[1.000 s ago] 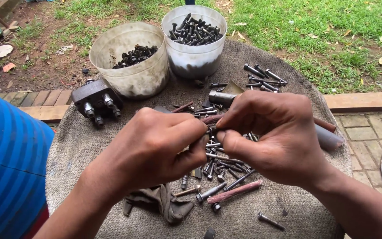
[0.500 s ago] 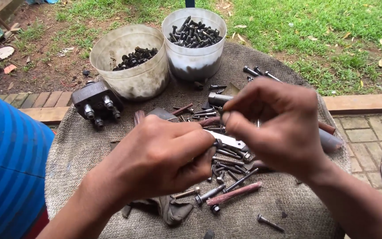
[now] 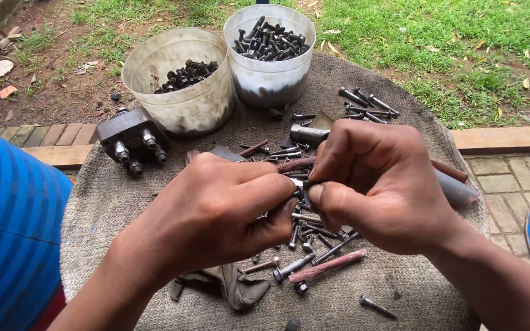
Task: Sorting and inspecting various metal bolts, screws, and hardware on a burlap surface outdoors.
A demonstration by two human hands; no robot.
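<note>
beyond the grip: two tubs [image 3: 182,83] block. beneath: scattered bolts [image 3: 314,230]. left of it: metal block [image 3: 131,140]; bare sackcloth [image 3: 102,208] nearer, passable.

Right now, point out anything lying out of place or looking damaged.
One bolt lies alone near the sacking's front edge, apart from the heap of bolts. A rusty reddish rod stands out. Both hands pinch a small metal part.

Two white tubs [image 3: 179,79] [image 3: 269,55] holding dark bolts; black metal block [image 3: 131,140]; grass [image 3: 449,49] behind.
</note>
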